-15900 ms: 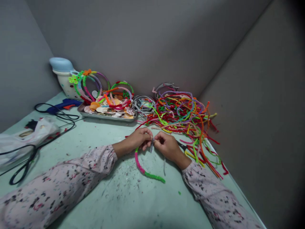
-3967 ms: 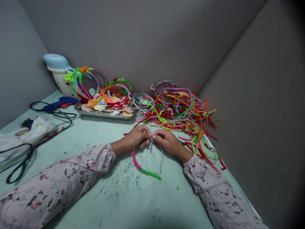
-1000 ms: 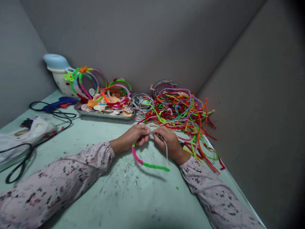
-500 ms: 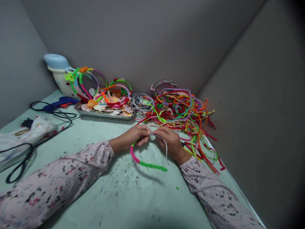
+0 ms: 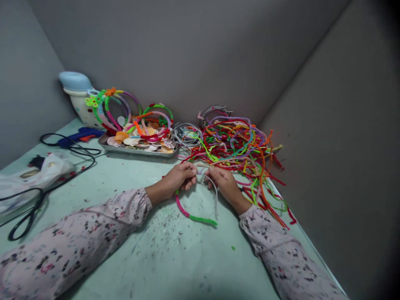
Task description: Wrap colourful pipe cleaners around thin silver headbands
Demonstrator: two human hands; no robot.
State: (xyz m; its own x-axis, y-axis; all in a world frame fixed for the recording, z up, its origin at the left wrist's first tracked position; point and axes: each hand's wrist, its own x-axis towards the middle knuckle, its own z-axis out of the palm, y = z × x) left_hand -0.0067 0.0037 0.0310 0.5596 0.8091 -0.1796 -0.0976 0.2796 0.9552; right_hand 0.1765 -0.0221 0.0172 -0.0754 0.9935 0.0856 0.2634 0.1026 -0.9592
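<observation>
Left hand (image 5: pixel 185 176) was closed on a part-wrapped band (image 5: pixel 202 219) over the surface (image 5: pixel 162 266), grey end (image 5: pixel 216 196) bare. Right hand (image 5: pixel 221 179) was curled beside the lilac strand (image 5: pixel 200 171), grip not discernible. Step in hand appeared to be wrapping; the next turn seemed to require band steady, strand taut.

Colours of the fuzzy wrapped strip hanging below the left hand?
Wrapped strip: light green nearest the left hand, then pink, then green to the tip; head view.
</observation>
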